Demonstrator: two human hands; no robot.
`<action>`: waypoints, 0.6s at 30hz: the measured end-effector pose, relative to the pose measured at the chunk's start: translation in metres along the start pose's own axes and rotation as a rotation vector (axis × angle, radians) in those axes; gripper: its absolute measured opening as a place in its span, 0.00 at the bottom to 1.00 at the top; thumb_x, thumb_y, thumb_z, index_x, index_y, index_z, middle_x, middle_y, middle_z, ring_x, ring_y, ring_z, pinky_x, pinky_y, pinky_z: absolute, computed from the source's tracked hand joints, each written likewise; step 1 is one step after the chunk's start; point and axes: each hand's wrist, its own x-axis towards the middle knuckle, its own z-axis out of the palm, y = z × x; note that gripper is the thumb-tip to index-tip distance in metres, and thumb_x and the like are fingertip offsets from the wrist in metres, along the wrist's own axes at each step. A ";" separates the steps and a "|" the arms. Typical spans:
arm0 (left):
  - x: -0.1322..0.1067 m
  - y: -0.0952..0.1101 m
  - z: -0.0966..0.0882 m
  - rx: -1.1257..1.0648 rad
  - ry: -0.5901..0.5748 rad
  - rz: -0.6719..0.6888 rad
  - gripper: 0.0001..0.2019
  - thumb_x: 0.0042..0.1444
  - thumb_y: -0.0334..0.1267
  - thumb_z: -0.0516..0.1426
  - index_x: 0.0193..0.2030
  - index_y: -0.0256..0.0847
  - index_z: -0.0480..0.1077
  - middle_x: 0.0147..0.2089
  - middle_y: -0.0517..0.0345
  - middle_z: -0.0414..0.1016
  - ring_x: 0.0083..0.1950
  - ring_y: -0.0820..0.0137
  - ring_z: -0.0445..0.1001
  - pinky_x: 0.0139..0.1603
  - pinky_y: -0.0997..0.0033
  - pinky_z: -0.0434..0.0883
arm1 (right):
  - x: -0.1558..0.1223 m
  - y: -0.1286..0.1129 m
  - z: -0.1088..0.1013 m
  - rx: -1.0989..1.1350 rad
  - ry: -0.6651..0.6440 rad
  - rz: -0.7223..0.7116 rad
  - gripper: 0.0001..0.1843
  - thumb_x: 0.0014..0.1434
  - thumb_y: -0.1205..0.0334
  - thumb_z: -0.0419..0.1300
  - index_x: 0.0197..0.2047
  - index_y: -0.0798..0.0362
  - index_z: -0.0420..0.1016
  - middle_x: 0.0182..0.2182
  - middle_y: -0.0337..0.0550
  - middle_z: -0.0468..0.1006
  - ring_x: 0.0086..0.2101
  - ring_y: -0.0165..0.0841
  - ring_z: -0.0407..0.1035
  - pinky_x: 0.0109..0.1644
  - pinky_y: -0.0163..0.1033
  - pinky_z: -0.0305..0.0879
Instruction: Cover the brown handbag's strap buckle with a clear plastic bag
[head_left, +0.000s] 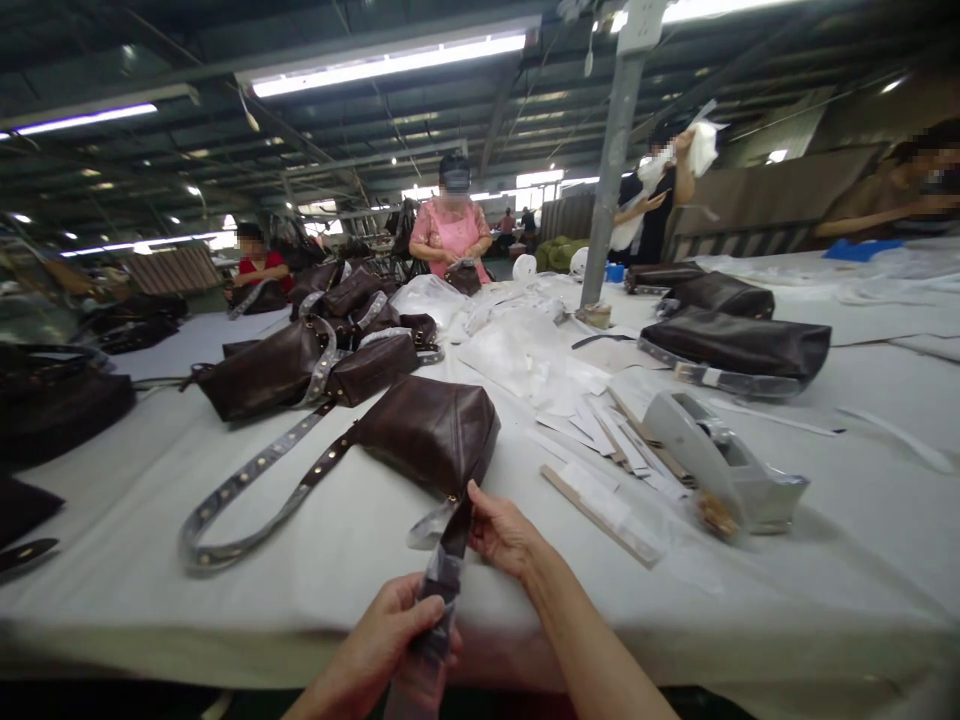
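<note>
A dark brown leather bag [429, 430] lies on the white-covered table [360, 560] right in front of me. One strap end [448, 560] runs from the bag toward me, partly wrapped in clear plastic film. My left hand [390, 632] is closed around the lower part of this strap near the table's front edge. My right hand [501, 532] pinches the same strap higher up, close to the bag. The bag's other strap [247, 490], studded and film-wrapped, loops across the table to the left.
A grey tape dispenser [724, 462] stands to the right, with paper strips [600, 420] and a wooden stick [596, 515] beside it. More brown bags [300, 365] pile up behind and at right [739, 345]. Several other people work at the far side, and a metal pole [611, 160] rises mid-table.
</note>
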 end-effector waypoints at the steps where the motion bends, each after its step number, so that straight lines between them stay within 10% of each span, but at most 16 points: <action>1: -0.004 -0.001 -0.004 -0.004 0.012 0.007 0.21 0.46 0.51 0.64 0.35 0.36 0.65 0.28 0.51 0.78 0.25 0.71 0.74 0.26 0.75 0.66 | 0.004 0.003 0.002 -0.009 0.013 -0.008 0.17 0.53 0.52 0.68 0.31 0.59 0.73 0.24 0.41 0.77 0.23 0.27 0.69 0.28 0.31 0.64; 18: 0.018 0.005 0.002 0.043 0.150 0.097 0.21 0.45 0.53 0.61 0.37 0.36 0.70 0.28 0.54 0.76 0.27 0.69 0.73 0.30 0.71 0.66 | 0.009 0.032 -0.001 0.011 -0.059 -0.047 0.19 0.42 0.56 0.73 0.28 0.55 0.69 0.23 0.39 0.76 0.23 0.30 0.68 0.26 0.33 0.60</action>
